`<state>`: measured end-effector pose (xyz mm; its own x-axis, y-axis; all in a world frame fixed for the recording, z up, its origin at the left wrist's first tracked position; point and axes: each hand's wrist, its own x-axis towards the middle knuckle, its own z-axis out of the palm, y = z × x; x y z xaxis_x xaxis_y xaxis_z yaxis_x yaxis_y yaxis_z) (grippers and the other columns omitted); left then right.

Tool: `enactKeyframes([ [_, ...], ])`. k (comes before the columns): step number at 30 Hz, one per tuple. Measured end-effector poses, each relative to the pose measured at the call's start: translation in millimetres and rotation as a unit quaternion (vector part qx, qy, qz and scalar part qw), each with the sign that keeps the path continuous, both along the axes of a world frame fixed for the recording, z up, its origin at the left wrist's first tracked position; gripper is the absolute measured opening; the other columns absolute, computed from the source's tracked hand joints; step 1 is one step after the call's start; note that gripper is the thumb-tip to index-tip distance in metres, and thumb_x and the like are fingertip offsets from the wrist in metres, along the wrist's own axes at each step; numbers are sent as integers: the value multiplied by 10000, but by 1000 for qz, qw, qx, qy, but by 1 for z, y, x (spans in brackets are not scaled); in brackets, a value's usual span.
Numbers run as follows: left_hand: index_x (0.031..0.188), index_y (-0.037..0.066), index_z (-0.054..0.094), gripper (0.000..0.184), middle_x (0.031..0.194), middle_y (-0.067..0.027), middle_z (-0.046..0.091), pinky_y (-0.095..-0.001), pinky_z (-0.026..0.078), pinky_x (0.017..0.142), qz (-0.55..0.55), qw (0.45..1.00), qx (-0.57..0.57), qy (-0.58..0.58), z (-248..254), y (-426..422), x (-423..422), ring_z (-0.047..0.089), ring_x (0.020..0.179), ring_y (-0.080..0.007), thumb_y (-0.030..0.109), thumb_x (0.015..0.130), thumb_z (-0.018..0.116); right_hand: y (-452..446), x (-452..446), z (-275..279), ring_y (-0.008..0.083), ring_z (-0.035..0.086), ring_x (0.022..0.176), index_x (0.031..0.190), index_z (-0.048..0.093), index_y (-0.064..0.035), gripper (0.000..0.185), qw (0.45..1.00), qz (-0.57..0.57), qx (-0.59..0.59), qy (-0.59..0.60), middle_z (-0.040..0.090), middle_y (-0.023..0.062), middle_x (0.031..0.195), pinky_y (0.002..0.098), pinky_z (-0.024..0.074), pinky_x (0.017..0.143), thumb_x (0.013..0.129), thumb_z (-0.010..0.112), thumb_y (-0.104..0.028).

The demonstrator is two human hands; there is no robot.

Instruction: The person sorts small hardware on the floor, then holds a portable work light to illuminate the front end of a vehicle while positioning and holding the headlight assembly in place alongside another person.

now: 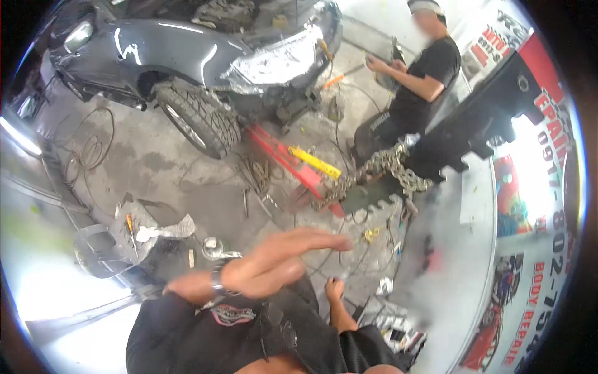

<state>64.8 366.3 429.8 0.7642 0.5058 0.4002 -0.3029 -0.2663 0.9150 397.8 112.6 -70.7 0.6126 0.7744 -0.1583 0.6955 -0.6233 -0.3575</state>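
My left hand [274,265], with a watch [217,278] at its wrist, stretches across in front of my dark shirt [205,330]. Its fingers are extended and hold nothing. Lower and to the right, my right hand [334,288] is closed in a fist beside my body, and no object shows in it. Nearest to the left hand is a small round dish [212,248] with something pale in it. Beyond both hands, a red metal beam [286,159] and a yellow bar [314,162] reach from under a grey car [180,53] toward a chain [402,168].
The chain wraps a black notched post [479,118] at the right. A person [423,81] in dark clothes crouches behind it. Tools [255,187] and cables lie on the concrete floor. An orange-handled screwdriver [129,223] rests at left, near another car [43,230].
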Motion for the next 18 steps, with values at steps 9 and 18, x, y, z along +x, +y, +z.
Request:
enactKeyframes([
  [9,1169,-37,600,495,1166,-227,626,-457,423,1032,-165,949,-37,-266,104,-30,7,606,1101,-333,403,956,523,37,6,28,442,680,873,893,702,66,342,981,-41,186,35,685,288,890,528,490,773,894,572,-251],
  [18,927,-79,726,659,937,-255,712,-466,495,946,-107,914,-225,-319,93,-31,101,714,885,-319,551,928,533,160,64,142,402,636,775,904,645,22,211,973,-120,192,43,635,237,807,472,478,686,921,601,-184],
])
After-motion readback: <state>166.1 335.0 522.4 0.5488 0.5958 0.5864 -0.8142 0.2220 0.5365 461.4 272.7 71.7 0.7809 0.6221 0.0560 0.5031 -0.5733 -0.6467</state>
